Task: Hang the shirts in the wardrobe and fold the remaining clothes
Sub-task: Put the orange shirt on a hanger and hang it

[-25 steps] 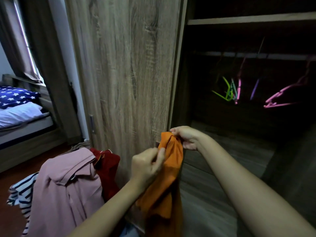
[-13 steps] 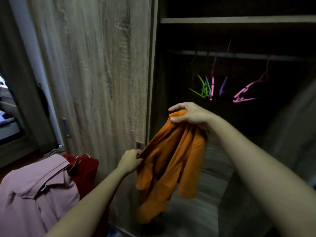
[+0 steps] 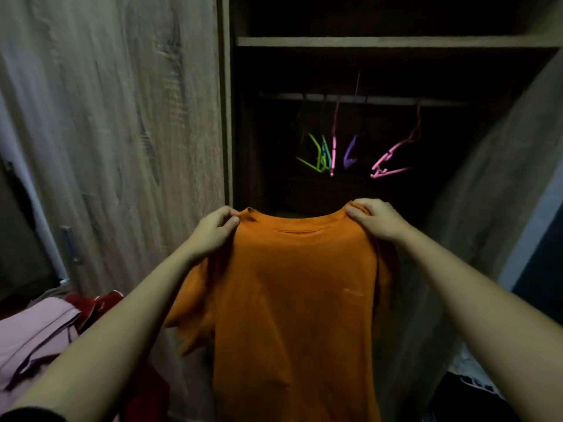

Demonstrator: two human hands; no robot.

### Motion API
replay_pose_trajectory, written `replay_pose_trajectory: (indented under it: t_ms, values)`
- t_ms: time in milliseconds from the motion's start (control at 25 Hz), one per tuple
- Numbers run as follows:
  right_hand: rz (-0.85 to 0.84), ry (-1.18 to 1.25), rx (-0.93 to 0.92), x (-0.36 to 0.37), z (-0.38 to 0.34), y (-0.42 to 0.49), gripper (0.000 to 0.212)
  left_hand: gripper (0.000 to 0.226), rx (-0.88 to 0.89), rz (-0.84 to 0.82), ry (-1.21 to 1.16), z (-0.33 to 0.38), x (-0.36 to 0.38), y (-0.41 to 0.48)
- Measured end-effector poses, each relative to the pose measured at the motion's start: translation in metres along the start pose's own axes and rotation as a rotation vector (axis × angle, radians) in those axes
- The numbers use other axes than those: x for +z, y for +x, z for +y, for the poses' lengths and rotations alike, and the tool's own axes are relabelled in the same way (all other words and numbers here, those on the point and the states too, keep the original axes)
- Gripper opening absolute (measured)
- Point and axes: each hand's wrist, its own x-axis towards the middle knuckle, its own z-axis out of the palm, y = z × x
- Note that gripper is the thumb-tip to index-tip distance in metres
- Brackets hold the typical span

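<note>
Both arms extended forward, roughly symmetric, forearms converging slightly toward the hands. Left hand (image 3: 214,231) raised at about chest level, wrist bent a little inward, fingers curled over and thumb pressed in front, pinched closed on fabric. Right hand (image 3: 376,219) at near the same height, slightly higher, back of hand facing up, fingers hooked down and thumb tucked under, also pinched closed on fabric. Hands well apart, palms angled toward each other. Dark cuff visible at the left arm's near end, forearms otherwise bare
</note>
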Motion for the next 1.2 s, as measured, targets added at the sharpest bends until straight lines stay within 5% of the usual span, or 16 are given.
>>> replay_pose_trajectory:
  t_ms: [240,480,600,760,1000,1200]
  values:
    - [0.034,0.086,0.074,-0.017,0.004,-0.009,0.014,0.027,0.025,-0.146,-0.152,0.017,-0.009,0.013]
    - [0.077,0.081,-0.073,-0.027,0.003,-0.013,0.033,0.012,0.098,-0.009,0.012,0.007,-0.002,0.028]
    - [-0.021,-0.118,-0.075,-0.035,-0.001,-0.010,0.053,0.015,0.140,0.088,0.079,0.010,-0.003,0.036]
    - [-0.056,-0.376,0.023,-0.028,-0.017,0.009,0.045,0.016,0.181,0.090,-0.003,0.028,-0.011,0.054]
    - [-0.060,-0.238,0.089,-0.014,-0.043,0.027,0.065,0.039,0.158,0.125,0.182,0.033,-0.008,0.078]
    - [-0.029,-0.281,0.070,-0.005,-0.056,0.041,0.064,0.045,0.150,0.123,0.109,0.058,0.031,0.141]
